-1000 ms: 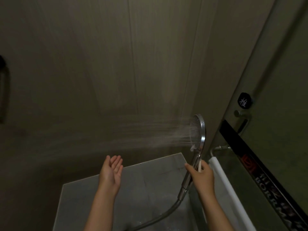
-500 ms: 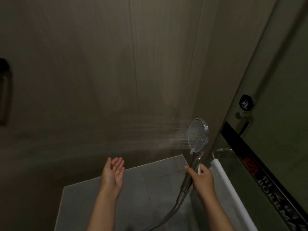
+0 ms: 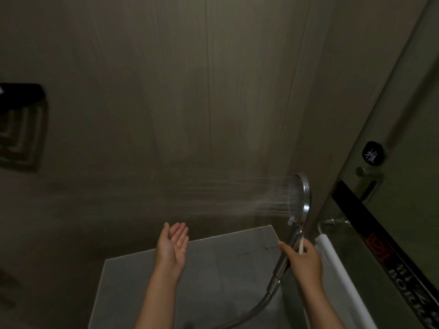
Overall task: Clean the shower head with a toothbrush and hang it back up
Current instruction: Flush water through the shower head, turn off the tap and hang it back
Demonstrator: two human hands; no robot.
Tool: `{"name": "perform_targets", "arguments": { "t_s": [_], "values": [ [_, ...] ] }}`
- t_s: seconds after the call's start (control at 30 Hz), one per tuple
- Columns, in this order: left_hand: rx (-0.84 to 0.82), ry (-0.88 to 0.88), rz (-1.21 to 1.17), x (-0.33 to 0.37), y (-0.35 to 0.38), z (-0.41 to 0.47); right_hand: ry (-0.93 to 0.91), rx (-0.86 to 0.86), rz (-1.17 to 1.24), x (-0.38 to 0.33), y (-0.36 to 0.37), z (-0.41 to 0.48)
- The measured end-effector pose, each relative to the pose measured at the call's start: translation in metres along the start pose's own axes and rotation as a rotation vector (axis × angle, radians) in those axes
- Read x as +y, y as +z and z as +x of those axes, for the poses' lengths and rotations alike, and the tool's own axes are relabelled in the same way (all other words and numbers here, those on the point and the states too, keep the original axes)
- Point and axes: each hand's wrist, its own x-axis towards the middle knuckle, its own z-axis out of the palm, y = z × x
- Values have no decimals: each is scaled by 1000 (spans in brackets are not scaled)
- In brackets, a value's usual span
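My right hand (image 3: pixel 305 260) grips the chrome handle of the shower head (image 3: pixel 299 198), which stands upright at the lower right and sprays water leftward. In the same hand a thin white toothbrush (image 3: pixel 301 245) lies against the handle, its bristle end near the base of the spray face. My left hand (image 3: pixel 173 245) floats open, palm up, to the left and below the spray, holding nothing. A metal hose (image 3: pixel 256 309) curves down from the handle.
Grey wall panels fill the view ahead. The glass shower door with a black printed strip (image 3: pixel 380 236) and a black round knob (image 3: pixel 372 153) stands at the right. A white towel on a rail (image 3: pixel 342 279) hangs beside my right arm. A dark wall fixture (image 3: pixel 21 96) sits at the left edge.
The shower head turned from facing me back toward edge-on, spraying left. Both hands stay about where they were.
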Motion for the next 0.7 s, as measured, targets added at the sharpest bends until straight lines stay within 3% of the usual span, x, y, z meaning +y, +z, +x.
{"name": "perform_targets", "arguments": {
  "t_s": [0.7],
  "values": [
    [-25, -48, -25, -4, -3, -12, -10, 104, -58, -14, -17, -12]
  ]
}}
